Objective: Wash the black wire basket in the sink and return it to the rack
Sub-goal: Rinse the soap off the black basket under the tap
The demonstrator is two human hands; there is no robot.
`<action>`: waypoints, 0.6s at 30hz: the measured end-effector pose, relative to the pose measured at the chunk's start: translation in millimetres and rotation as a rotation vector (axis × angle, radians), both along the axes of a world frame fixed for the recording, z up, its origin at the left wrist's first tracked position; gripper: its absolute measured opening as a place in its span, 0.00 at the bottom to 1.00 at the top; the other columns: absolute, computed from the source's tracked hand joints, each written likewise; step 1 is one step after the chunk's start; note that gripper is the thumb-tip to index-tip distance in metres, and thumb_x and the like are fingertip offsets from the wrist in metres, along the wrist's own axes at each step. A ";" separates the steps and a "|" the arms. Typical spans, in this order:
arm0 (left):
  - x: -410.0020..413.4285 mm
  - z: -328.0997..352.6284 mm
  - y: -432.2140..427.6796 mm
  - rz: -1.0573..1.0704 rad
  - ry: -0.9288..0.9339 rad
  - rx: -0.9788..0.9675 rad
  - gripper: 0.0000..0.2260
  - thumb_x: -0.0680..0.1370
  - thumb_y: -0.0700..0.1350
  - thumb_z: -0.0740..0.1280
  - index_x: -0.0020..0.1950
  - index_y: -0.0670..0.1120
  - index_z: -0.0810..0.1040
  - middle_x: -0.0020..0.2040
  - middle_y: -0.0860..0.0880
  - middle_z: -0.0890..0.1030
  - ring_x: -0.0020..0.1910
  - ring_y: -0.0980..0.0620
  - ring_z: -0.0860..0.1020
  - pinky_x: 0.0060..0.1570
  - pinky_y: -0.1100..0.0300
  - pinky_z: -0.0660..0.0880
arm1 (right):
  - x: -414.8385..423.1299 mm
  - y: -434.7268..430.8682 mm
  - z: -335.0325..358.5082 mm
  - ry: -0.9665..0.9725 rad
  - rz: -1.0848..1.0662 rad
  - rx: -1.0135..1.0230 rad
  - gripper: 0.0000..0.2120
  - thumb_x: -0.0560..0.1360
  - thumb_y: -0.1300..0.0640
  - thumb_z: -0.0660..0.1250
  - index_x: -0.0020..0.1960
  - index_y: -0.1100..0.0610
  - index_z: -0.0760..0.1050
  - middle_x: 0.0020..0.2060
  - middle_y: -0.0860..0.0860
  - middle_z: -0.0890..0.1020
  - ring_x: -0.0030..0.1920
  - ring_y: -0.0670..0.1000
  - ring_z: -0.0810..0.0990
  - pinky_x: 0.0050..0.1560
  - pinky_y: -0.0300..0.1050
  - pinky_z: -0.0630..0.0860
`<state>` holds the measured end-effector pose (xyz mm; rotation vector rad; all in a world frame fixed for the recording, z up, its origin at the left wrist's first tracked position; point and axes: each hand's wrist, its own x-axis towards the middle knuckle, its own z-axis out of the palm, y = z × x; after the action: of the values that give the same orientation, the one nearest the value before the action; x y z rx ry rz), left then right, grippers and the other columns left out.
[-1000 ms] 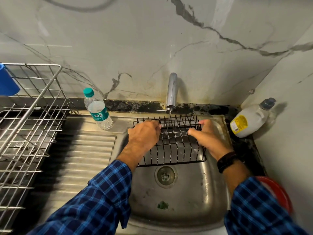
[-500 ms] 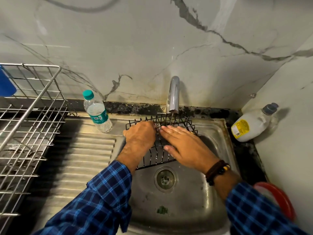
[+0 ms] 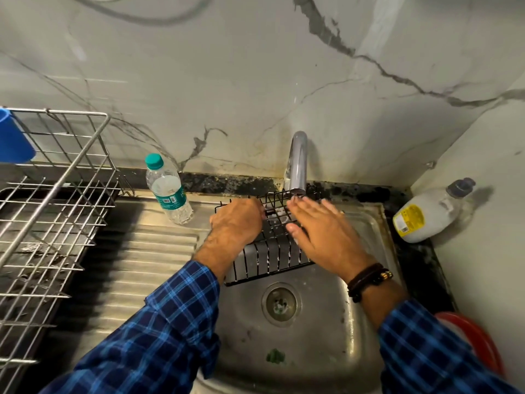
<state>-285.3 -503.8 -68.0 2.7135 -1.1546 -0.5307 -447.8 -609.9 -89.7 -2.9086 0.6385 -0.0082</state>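
The black wire basket [image 3: 271, 258] is tilted in the steel sink [image 3: 318, 331] under the tap [image 3: 297, 163]. My left hand [image 3: 237, 221] grips its left rim. My right hand [image 3: 321, 231] lies flat on the basket's wires, fingers spread and pointing left toward the tap's stream; it is blurred. The hands hide much of the basket's middle. The metal dish rack [image 3: 48, 211] stands at the far left on the counter.
A water bottle with a green cap [image 3: 167, 190] stands on the ribbed drainboard [image 3: 142, 268] beside the sink. A white jug with a yellow label [image 3: 426, 216] lies at the right corner. A blue cup [image 3: 12, 137] hangs on the rack. A red ring-shaped object [image 3: 480, 342] is at lower right.
My right hand let go of the basket's right rim and moved left onto its wires, rubbing with flat fingers. The basket tilted and shifted left. My left hand kept its grip.
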 end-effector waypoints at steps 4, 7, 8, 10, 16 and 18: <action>-3.8 -3.3 -2.5 -0.011 0.032 -0.012 0.08 0.83 0.48 0.61 0.54 0.55 0.81 0.45 0.52 0.77 0.45 0.49 0.76 0.51 0.51 0.77 | 2.0 3.6 5.1 0.134 -0.096 0.012 0.32 0.81 0.36 0.38 0.81 0.48 0.48 0.80 0.46 0.49 0.80 0.50 0.47 0.78 0.63 0.45; -6.0 -4.3 -5.5 -0.030 0.082 -0.014 0.09 0.84 0.50 0.60 0.53 0.54 0.80 0.47 0.50 0.81 0.45 0.49 0.77 0.53 0.50 0.78 | 0.2 18.5 15.5 0.105 0.120 0.076 0.30 0.82 0.38 0.41 0.81 0.47 0.52 0.79 0.44 0.53 0.80 0.46 0.51 0.79 0.56 0.44; -6.2 -3.7 -5.0 -0.030 0.098 -0.012 0.09 0.84 0.50 0.60 0.54 0.54 0.80 0.47 0.50 0.81 0.45 0.49 0.77 0.52 0.51 0.78 | -1.4 17.8 17.8 0.081 0.142 0.094 0.28 0.83 0.39 0.43 0.80 0.47 0.56 0.78 0.43 0.57 0.79 0.44 0.55 0.79 0.50 0.45; -6.2 -3.1 -4.1 -0.017 0.117 -0.012 0.09 0.84 0.49 0.60 0.56 0.53 0.81 0.49 0.49 0.80 0.47 0.48 0.78 0.52 0.52 0.77 | -8.0 8.3 19.0 -0.011 0.080 0.083 0.24 0.84 0.41 0.49 0.76 0.46 0.66 0.74 0.43 0.68 0.74 0.43 0.65 0.74 0.42 0.53; -13.1 1.4 -6.5 -0.015 0.061 -0.004 0.09 0.83 0.46 0.61 0.58 0.54 0.80 0.53 0.49 0.81 0.51 0.46 0.79 0.56 0.47 0.78 | -11.2 -0.9 15.2 -0.009 -0.109 0.026 0.24 0.83 0.38 0.49 0.76 0.44 0.66 0.76 0.44 0.66 0.76 0.48 0.65 0.74 0.51 0.61; -15.8 2.4 -9.6 -0.045 0.042 0.003 0.09 0.84 0.48 0.61 0.58 0.54 0.79 0.51 0.49 0.81 0.48 0.48 0.78 0.51 0.50 0.77 | -3.1 8.6 9.8 0.080 0.009 0.083 0.26 0.83 0.38 0.46 0.79 0.43 0.55 0.79 0.43 0.56 0.79 0.47 0.54 0.79 0.57 0.48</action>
<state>-301.0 -513.4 -65.6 2.6707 -1.2078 -0.5933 -450.9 -601.2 -79.9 -2.8436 0.6232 0.1330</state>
